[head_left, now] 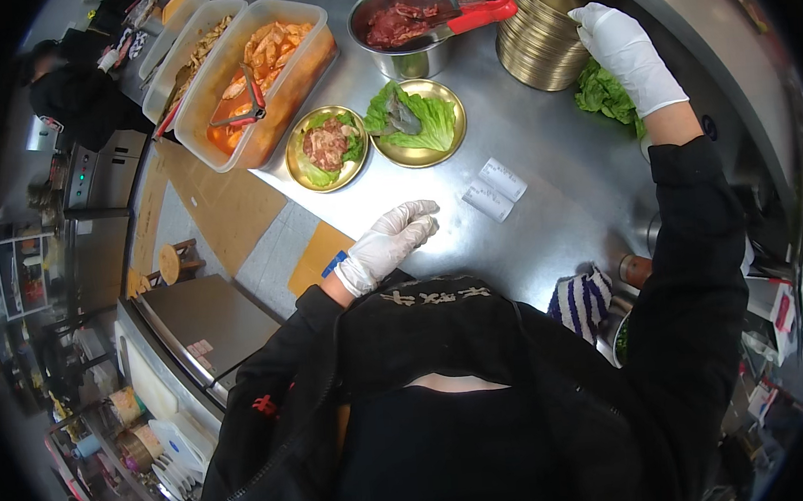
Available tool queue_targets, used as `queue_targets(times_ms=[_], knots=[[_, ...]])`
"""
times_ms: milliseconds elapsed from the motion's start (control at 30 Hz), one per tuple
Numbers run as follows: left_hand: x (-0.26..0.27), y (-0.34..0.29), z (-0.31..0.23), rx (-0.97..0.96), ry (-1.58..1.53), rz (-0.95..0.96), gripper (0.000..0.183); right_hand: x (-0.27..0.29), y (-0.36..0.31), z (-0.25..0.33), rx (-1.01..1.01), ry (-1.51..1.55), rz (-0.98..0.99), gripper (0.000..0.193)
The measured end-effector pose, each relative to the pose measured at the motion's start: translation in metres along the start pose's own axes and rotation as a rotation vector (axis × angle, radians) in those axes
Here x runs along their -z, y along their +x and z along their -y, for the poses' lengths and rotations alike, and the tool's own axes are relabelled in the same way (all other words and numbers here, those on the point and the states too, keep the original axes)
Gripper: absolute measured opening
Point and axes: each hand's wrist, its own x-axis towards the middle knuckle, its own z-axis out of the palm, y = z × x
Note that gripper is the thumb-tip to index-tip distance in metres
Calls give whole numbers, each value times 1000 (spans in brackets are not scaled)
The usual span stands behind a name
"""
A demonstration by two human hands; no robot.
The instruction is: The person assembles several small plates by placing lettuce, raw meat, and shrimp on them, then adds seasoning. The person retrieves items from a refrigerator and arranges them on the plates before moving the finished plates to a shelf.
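Two round gold plates (418,159) hold green leaves. Near them, the left hand (387,247) has loosely bent fingers. Farther right, shiny ringed gold dishes (536,46) stand stacked, the right hand (628,60) at their edge; I can't tell if its fingers pinch.

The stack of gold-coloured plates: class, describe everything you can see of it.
The stack holds many round plates, shiny and metallic-looking, their edges forming close ridges. It stands on the steel counter, right of the metal bowl, with lettuce beside it. The gloved right hand is at its rim; actual contact is unclear.
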Motion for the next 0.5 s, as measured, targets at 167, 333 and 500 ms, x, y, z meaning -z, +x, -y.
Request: queue_targets(times_ms=[167,333,500], knots=[[14,-1,8,0,59,51,38,1,7,4,24,-180,-17,14],[39,-9,6,-25,-38,112,37,5,6,14,-80,-249,-10,15],[56,-5,-6,24,-55,102,35,15,4,19,-7,-253,76,11]])
